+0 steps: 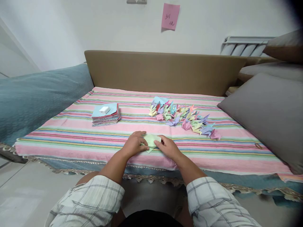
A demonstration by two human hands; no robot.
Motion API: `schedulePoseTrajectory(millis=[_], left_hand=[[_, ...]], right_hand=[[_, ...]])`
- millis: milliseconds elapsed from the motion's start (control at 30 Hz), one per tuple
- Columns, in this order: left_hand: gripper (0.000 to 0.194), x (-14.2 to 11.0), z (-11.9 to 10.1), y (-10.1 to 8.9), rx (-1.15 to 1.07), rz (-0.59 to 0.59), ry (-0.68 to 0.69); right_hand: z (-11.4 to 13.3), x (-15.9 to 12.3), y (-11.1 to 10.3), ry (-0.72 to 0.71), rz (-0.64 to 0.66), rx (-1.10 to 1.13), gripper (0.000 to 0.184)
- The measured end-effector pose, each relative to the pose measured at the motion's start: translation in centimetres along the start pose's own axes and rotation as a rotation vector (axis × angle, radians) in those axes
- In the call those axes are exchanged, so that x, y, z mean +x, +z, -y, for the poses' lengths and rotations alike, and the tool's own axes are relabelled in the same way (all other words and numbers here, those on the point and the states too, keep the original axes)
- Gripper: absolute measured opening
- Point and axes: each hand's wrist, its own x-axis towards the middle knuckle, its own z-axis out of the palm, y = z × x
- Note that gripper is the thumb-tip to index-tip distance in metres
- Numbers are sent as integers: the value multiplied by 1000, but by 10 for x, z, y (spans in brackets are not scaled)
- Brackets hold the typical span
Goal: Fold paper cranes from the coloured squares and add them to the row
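A pale green sheet of paper (151, 140), partly folded, lies on the striped cloth (71, 138) near the front edge. My left hand (134, 143) presses on its left side with curled fingers. My right hand (167, 147) pinches its right edge between thumb and fingers. Both hands rest on the cloth. Behind them, a little to the right, lies a heap of several folded paper cranes (182, 118) in pastel colours. To the back left stands a stack of coloured paper sheets (105, 115) with a small white box (104, 109) on top.
A grey cushion (267, 113) leans at the right. A teal blanket (35, 97) covers the left side. A brown backboard (163, 72) runs along the rear. A pink note (170, 16) hangs on the wall, and a radiator (243, 45) stands at the back right.
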Motion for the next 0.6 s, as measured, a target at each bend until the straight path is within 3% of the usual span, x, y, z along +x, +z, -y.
schedulePoseTrajectory(millis=[300, 433, 600], left_hand=[[17, 3, 7, 4, 7, 22, -27], [25, 3, 0, 5, 32, -31, -46], [68, 2, -12, 8, 25, -67, -57]], right_hand=[[1, 0, -1, -12, 10, 18, 39], [-1, 0, -3, -43, 51, 71, 39], [-3, -1, -8, -140, 168, 202, 54]])
